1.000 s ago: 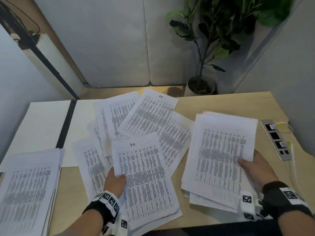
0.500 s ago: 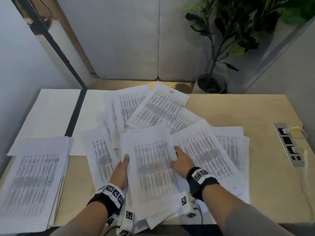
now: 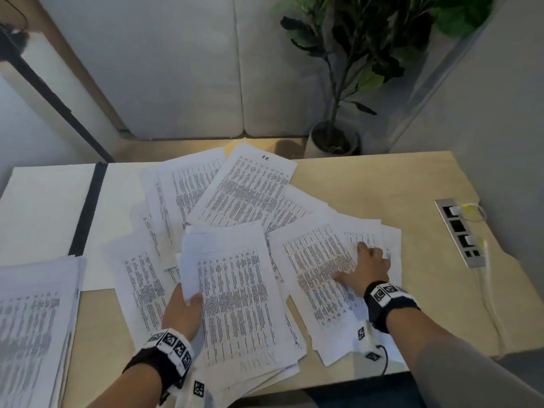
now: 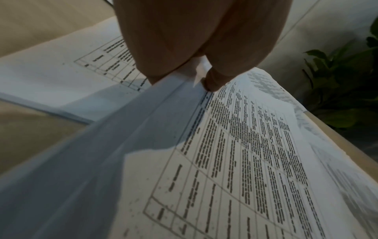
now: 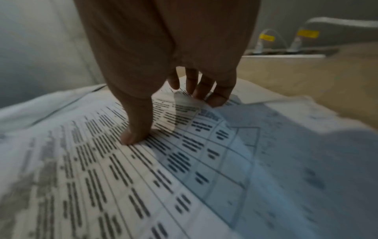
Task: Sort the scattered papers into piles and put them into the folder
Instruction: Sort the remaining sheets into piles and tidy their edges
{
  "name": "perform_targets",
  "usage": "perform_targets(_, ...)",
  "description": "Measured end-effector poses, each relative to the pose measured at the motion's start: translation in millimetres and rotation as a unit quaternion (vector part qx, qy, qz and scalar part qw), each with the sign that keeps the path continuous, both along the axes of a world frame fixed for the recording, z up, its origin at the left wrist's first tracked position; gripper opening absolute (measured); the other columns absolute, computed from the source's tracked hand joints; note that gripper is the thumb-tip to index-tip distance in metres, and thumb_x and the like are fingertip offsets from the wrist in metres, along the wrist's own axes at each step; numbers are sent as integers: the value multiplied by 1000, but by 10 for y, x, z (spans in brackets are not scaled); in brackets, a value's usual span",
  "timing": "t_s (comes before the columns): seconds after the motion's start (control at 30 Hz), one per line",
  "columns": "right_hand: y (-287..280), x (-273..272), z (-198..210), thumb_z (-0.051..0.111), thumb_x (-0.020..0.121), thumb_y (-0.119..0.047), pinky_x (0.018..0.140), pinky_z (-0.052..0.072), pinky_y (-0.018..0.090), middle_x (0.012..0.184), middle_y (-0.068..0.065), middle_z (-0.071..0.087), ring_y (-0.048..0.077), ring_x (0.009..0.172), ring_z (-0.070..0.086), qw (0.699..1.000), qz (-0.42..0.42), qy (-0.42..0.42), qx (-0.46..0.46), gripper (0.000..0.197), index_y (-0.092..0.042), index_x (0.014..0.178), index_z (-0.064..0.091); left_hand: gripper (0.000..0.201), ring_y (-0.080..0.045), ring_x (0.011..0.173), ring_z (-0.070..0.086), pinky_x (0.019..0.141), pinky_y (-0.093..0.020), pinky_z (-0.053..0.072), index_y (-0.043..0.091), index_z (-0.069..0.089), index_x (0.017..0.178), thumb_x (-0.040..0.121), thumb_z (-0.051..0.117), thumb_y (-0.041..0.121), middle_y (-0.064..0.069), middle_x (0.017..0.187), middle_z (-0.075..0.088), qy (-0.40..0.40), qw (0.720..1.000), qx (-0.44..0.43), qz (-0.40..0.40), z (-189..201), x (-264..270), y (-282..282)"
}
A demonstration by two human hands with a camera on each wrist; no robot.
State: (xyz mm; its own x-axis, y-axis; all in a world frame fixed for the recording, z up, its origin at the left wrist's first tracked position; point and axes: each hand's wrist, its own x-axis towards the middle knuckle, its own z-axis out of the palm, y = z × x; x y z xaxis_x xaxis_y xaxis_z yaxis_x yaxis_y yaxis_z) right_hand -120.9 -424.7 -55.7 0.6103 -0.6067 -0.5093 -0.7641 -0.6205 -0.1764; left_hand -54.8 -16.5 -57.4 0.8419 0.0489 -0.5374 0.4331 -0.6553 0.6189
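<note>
Printed sheets (image 3: 244, 189) lie fanned over the middle of the wooden table (image 3: 368, 184). My left hand (image 3: 191, 301) pinches the left edge of the near centre stack (image 3: 241, 295), thumb on top; the left wrist view shows the hand (image 4: 194, 76) gripping that edge. My right hand (image 3: 353, 263) rests on the right pile (image 3: 318, 269). In the right wrist view the hand (image 5: 174, 113) presses its thumb on the top sheet while curled fingers bunch up the sheet's far part. A sorted pile (image 3: 32, 334) lies at the near left. The white open folder (image 3: 44, 207) with a black spine lies at the back left.
A metal socket strip (image 3: 459, 231) with plugged white cables (image 3: 488, 290) sits in the table at the right. A potted plant (image 3: 332, 139) stands behind the far edge. Grey padded panels close off the back.
My right hand carried sheets from the right onto the centre stack, then went back to the right pile. The left hand kept its hold on the centre stack.
</note>
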Motion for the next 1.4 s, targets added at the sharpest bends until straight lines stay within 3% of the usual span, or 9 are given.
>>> perform_targets(0.1,-11,65,-31,96,71,-35,106,49,47,152,17,44,39,134,53,992,-81,-51,86,112,-14,157,27,44,-35,120,57,100,-48,49,17,48,145,103,49,29,-13,138,57,-12,996,88,-10,47,10,-58)
perform_targets(0.17,-86,61,-81,86,84,-26,106,49,44,151,15,51,37,133,56,988,-92,-45,113,92,-13,156,32,47,-36,139,36,112,-56,36,21,54,141,96,53,36,-13,154,39,-10,978,209,-10,72,32,-59)
perform_targets(0.33,-357,-100,-73,74,87,-52,112,43,55,158,13,39,40,142,36,998,-60,9,-29,75,-18,149,50,62,-36,155,-4,123,-59,13,32,39,155,94,47,42,0,171,-3,85,969,229,34,103,91,-10)
perform_targets(0.57,-303,-227,-107,62,99,-51,117,34,54,172,0,19,34,154,22,997,-8,53,-46,72,-20,159,37,47,-35,141,32,111,-55,36,24,55,141,95,51,34,-6,162,26,56,964,258,15,162,100,-64)
perform_targets(0.73,-136,-196,24,62,100,-34,98,47,51,150,5,44,33,134,41,998,-1,12,-69,51,-25,148,44,20,-35,79,65,76,-45,60,8,68,99,90,53,17,-21,120,57,27,978,188,86,44,141,-107)
perform_targets(0.87,-107,-279,-7,83,83,-25,95,52,55,154,11,28,39,135,35,991,-82,-94,-48,86,-32,150,31,14,-27,68,62,56,-29,45,7,65,100,94,53,11,-13,83,65,15,987,111,116,90,81,-132)
perform_targets(1.0,-241,-311,35,94,71,-26,102,49,54,148,22,36,48,128,50,955,-267,-126,25,109,-23,153,22,7,-21,67,57,56,-26,39,13,57,102,99,51,14,-10,86,64,4,991,74,111,198,-4,-88)
perform_targets(1.23,-470,-466,-44,78,81,-7,88,53,37,107,16,76,31,90,69,920,-327,-174,130,19,-5,97,68,23,-24,95,55,91,-39,44,15,52,122,99,52,16,0,118,60,21,992,28,119,320,-120,29)
perform_targets(1.4,-207,-501,21,88,81,-6,109,41,44,126,1,53,23,116,53,901,-316,-221,196,92,-14,152,30,38,-27,109,56,96,-36,43,11,52,136,99,55,20,-3,132,60,12,994,7,112,322,-259,133)
